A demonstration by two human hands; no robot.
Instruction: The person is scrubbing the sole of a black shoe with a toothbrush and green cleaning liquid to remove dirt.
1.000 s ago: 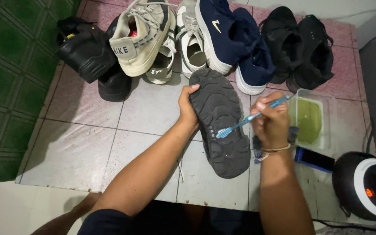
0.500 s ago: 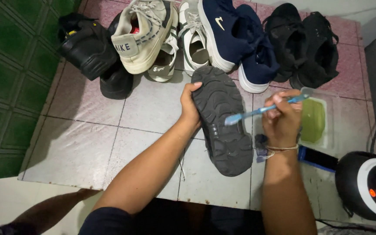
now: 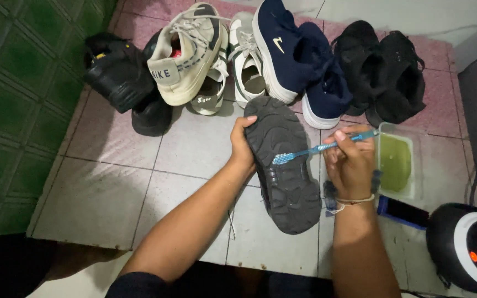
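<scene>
- The left hand (image 3: 242,144) holds the black shoe (image 3: 282,165) by its edge, near the toe end, with the sole turned up.
- The right hand (image 3: 351,160) is closed around a blue toothbrush (image 3: 324,147), just right of the shoe.
- The brush head lies on the sole, about in the middle of the shoe.
- A clear tub of green water (image 3: 396,163) sits right of the shoe, just past the right hand.
- More shoes (image 3: 260,55) lie in a row behind the black shoe on the tiled floor (image 3: 111,187).
</scene>
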